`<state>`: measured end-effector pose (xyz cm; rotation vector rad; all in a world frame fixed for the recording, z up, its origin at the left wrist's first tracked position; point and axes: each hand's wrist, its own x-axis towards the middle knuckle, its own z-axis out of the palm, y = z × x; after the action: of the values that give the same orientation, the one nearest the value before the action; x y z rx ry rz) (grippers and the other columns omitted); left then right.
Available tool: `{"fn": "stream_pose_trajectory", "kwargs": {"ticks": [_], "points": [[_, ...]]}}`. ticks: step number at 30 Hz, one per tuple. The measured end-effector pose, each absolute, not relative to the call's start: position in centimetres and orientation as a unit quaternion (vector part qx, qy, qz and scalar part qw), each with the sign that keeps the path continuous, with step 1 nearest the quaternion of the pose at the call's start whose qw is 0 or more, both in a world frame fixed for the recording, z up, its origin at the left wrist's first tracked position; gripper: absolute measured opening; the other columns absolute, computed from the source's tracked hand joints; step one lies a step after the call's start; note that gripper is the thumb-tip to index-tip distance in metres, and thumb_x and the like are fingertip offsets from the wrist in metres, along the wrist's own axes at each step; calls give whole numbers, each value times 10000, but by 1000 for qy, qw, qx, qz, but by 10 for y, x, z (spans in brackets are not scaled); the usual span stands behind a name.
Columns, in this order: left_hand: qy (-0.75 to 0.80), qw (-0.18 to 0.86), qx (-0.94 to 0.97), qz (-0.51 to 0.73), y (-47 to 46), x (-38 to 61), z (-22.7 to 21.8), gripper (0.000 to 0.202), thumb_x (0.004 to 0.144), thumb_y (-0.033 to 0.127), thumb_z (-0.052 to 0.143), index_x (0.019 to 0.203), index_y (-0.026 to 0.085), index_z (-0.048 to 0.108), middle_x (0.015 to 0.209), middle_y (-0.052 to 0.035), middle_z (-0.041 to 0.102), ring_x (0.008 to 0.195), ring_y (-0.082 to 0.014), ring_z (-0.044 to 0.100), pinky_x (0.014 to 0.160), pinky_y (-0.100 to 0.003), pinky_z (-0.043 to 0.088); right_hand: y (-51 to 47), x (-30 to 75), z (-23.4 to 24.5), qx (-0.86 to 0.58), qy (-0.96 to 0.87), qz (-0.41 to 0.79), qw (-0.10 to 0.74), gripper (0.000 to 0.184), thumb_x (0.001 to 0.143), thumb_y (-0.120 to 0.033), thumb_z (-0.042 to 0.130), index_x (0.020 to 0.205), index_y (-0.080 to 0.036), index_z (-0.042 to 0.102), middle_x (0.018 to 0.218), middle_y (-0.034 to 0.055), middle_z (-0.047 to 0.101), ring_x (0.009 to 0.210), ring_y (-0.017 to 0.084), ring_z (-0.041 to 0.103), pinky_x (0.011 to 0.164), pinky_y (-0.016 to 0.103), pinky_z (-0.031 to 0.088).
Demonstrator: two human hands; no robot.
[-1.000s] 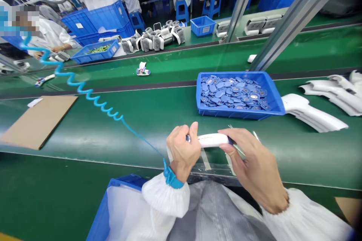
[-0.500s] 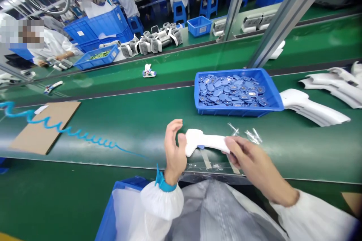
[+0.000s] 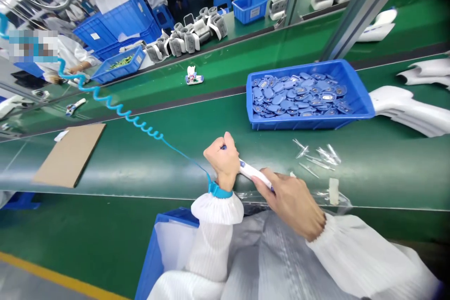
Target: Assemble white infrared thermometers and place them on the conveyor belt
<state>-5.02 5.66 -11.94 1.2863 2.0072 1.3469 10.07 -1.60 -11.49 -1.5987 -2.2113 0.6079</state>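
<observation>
White plastic casing, one end in closed left grip, other in right grip

Nothing readable on this line right now, folks! There's a white label on the front of the small blue basket, but it's far too small to make out. Same story for the white sticker on the big blue crate. The shiny blue badges flash silvery faces, no legible print, and the white handle between the hands shows nothing readable either.
</observation>
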Motion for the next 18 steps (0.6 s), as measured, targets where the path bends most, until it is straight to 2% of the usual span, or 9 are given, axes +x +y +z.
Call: {"fn": "stream_pose_trajectory", "kwargs": {"ticks": [3, 6, 7, 9, 12, 15, 18], "points": [[660, 293, 504, 475, 53, -61, -112, 502, 991, 450, 462, 556, 206, 515, 540, -2, 567, 543, -132, 538, 616, -264, 445, -11, 105, -110, -555, -758, 284, 194, 543, 1046, -612, 307, 1005, -218, 679, 642, 23, 621, 513, 183, 550, 533, 302, 283], [590, 322, 628, 392, 38, -90, -101, 284, 883, 435, 632, 751, 184, 636, 755, -15, 670, 687, -143, 585, 695, -261, 461, -2, 119, -101, -554, -690, 410, 222, 482, 1012, -636, 392, 1092, -246, 664, 654, 5, 615, 551, 179, 534, 539, 298, 352], [589, 316, 658, 345, 35, -103, -98, 255, 839, 425, 685, 770, 181, 657, 766, -9, 673, 696, -142, 578, 695, -256, 449, 1, 125, -98, -550, -655, 463, 231, 484, 1000, -650, 405, 1106, -249, 655, 671, 5, 625, 536, 171, 515, 515, 294, 359], [637, 298, 657, 271, 40, -131, -91, 314, 811, 441, 712, 663, 172, 649, 642, 8, 619, 618, -131, 528, 621, -249, 400, 5, 137, -94, -545, -587, 540, 260, 500, 975, -673, 432, 1154, -255, 639, 762, 22, 677, 506, 151, 478, 467, 288, 376], [735, 232, 579, 267, 85, -167, -71, 498, 878, 495, 620, 506, 168, 568, 490, 1, 504, 528, -131, 456, 536, -261, 319, 10, 152, -92, -563, -549, 530, 316, 521, 906, -692, 530, 1174, -263, 653, 850, 49, 720, 475, 135, 442, 425, 286, 398], [768, 164, 546, 292, 174, -173, -45, 540, 937, 560, 541, 584, 157, 620, 550, -41, 569, 583, -169, 530, 558, -275, 346, 10, 161, -96, -564, -557, 517, 323, 494, 866, -684, 586, 1090, -258, 701, 708, 30, 682, 459, 144, 453, 401, 278, 399], [772, 169, 543, 282, 269, -151, -27, 598, 999, 599, 428, 796, 122, 726, 788, -131, 716, 725, -235, 667, 638, -305, 451, 6, 168, -101, -565, -548, 537, 304, 446, 869, -646, 622, 1013, -240, 733, 643, 19, 652, 506, 160, 545, 463, 266, 472]]}}
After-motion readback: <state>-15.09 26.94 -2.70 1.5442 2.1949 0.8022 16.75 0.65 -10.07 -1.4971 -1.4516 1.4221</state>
